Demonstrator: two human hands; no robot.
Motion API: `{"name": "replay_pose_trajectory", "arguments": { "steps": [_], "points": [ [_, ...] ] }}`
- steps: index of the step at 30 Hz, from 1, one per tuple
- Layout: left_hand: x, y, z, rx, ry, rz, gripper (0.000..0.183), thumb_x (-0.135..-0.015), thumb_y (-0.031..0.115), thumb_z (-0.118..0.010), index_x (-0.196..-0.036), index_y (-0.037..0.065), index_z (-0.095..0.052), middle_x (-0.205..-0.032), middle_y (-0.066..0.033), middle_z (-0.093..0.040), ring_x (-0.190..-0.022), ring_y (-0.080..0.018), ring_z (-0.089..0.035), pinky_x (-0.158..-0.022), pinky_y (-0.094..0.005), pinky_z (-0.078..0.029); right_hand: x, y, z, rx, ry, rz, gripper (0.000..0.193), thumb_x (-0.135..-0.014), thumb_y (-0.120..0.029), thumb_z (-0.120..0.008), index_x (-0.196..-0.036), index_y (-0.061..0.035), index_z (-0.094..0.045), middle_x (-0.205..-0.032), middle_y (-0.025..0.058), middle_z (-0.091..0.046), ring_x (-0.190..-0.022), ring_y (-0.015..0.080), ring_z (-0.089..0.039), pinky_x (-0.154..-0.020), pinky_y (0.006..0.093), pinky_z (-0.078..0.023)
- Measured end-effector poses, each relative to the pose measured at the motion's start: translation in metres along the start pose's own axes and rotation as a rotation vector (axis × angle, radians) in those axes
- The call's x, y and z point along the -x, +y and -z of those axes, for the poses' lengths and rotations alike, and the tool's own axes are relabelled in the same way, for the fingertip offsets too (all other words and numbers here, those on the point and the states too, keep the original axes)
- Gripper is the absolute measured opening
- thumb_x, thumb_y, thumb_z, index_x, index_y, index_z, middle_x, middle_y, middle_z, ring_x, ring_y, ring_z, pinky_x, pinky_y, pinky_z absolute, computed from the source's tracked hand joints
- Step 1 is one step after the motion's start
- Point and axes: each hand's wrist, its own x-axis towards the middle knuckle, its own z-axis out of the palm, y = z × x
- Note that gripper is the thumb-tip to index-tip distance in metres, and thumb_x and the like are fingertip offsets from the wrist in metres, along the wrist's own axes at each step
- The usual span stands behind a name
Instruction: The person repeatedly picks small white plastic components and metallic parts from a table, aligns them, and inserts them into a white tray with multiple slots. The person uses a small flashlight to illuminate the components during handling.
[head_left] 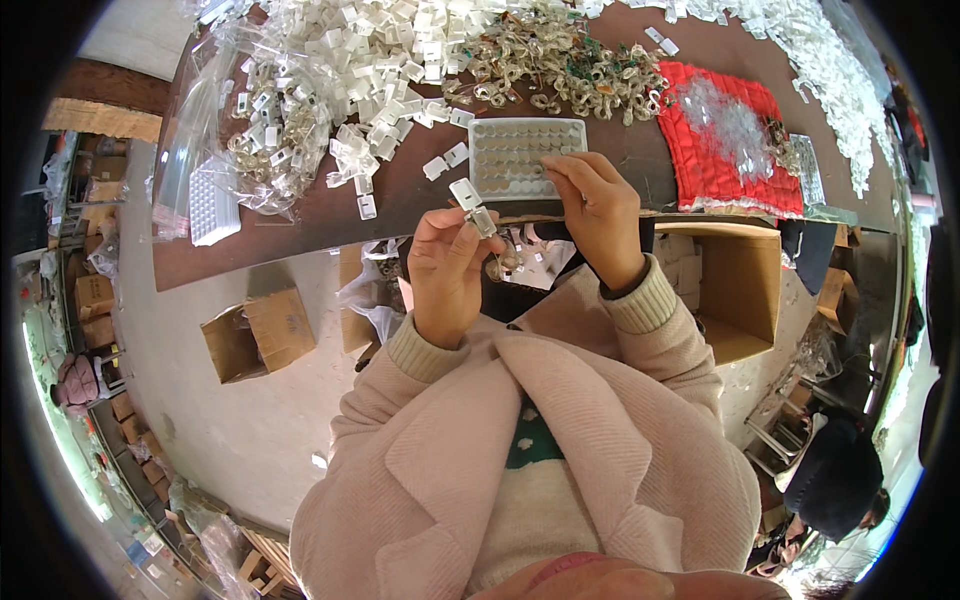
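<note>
The white tray carries straight rows of grey-tan discs. From it, at seven o'clock, the held piece is whitish and translucent. The table is dark reddish brown. White pieces heap at ten o'clock; towards one, a pile of coils is yellowish beige flecked with green and orange. At three lies a bright red, quilted cloth. At six, the coat is pale pink, finely ribbed.

A narrow way through runs over the table between the tray and the red cloth. Heaped white parts and cables block beyond; the right hand obstructs the tray's right side.
</note>
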Motion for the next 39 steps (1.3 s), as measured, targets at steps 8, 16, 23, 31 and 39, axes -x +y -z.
{"name": "replay_pose_trajectory", "arguments": {
  "steps": [8, 16, 23, 31, 39],
  "points": [
    [-0.002, -0.001, 0.007, -0.019, 0.035, 0.016, 0.015, -0.100, 0.007, -0.060, -0.115, 0.006, -0.059, -0.112, -0.0189, -0.069, -0.086, -0.0195, -0.066, -0.082, -0.0379, -0.055, -0.007, 0.008, -0.016, 0.197, -0.093, 0.112, 0.020, -0.078, -0.002, -0.071, -0.097, -0.0081, -0.071, -0.088, 0.0086, -0.064, -0.082, 0.0315, -0.065, -0.070, 0.0405, -0.052],
    [-0.007, 0.001, 0.008, 0.012, 0.004, 0.037, 0.016, -0.100, 0.006, -0.060, -0.116, 0.006, -0.058, -0.112, -0.0176, -0.069, -0.088, -0.0205, -0.068, -0.083, -0.0364, -0.056, -0.011, 0.004, -0.012, 0.195, -0.158, 0.162, 0.021, -0.079, 0.000, -0.066, -0.098, -0.0080, -0.069, -0.088, 0.0095, -0.063, -0.083, 0.0317, -0.064, -0.072, 0.0408, -0.052],
    [-0.010, 0.002, 0.010, 0.036, -0.023, 0.057, 0.016, -0.100, 0.006, -0.060, -0.117, 0.006, -0.059, -0.114, -0.0171, -0.070, -0.091, -0.0216, -0.070, -0.085, -0.0377, -0.058, -0.016, -0.002, -0.015, 0.162, -0.180, 0.214, 0.021, -0.080, -0.001, -0.067, -0.099, -0.0079, -0.070, -0.089, 0.0091, -0.063, -0.084, 0.0320, -0.064, -0.072, 0.0415, -0.053],
    [-0.010, -0.005, -0.001, 0.068, -0.042, -0.014, 0.015, -0.101, 0.005, -0.059, -0.115, 0.006, -0.062, -0.115, -0.0116, -0.070, -0.097, -0.0216, -0.070, -0.087, -0.0396, -0.060, -0.007, -0.043, -0.001, -0.036, -0.150, 0.350, 0.029, -0.072, -0.002, -0.071, -0.101, -0.0046, -0.071, -0.092, 0.0093, -0.064, -0.077, 0.0280, -0.063, -0.068, 0.0373, -0.052],
    [-0.008, -0.001, -0.001, 0.079, -0.092, 0.007, 0.015, -0.101, 0.005, -0.058, -0.116, 0.005, -0.061, -0.114, -0.0098, -0.069, -0.103, -0.0213, -0.069, -0.086, -0.0400, -0.060, -0.004, -0.053, 0.001, -0.016, -0.144, 0.297, 0.031, -0.069, -0.002, -0.072, -0.100, -0.0047, -0.071, -0.092, 0.0072, -0.066, -0.080, 0.0268, -0.064, -0.071, 0.0363, -0.053]
  ]
}}
